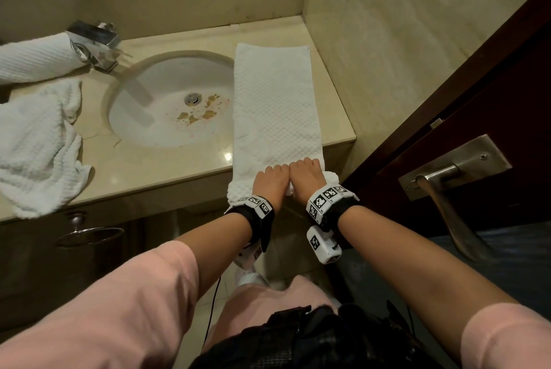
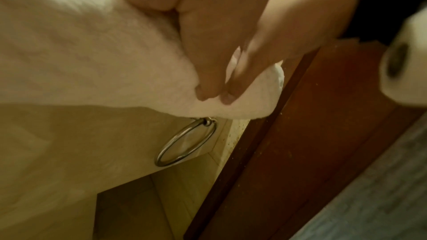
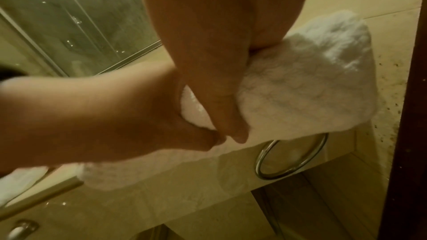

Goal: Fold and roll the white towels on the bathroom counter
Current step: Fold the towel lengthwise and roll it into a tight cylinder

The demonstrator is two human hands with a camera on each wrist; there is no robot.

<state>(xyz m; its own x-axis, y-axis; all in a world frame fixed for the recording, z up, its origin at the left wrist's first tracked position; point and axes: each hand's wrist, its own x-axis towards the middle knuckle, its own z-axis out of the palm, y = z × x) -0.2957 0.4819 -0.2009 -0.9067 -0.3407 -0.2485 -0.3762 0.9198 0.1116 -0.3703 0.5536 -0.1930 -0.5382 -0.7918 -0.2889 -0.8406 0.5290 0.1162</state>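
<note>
From the head view, the folded towel (image 1: 275, 106) lay as a long strip on the surface (image 1: 331, 100), right of the sink (image 1: 167, 100), its near end hanging just over the front edge. The left hand (image 1: 269, 179) and right hand (image 1: 307, 174) sat side by side, touching, fingers curled over that near end, where a first small roll had formed. To roll well, both hands should probably press evenly and keep the side edges lined up so the roll does not cone. The strip ahead lay flat, with open room to the back wall. A rolled towel (image 1: 35, 58) and a crumpled towel (image 1: 38, 145) waited at the left; the door (image 1: 477, 118) stood close on the right.

In the left wrist view, the left hand's fingertips (image 2: 208, 94) dug into the towel's rolled end (image 2: 254, 98), gripping it, above a metal ring (image 2: 187, 141) on the cabinet front.

In the right wrist view, the right hand's fingers (image 3: 228, 127) curled round the roll (image 3: 312, 79), which bulged past the surface's edge; the door frame (image 3: 406, 116) sat near, leaving little side room.
</note>
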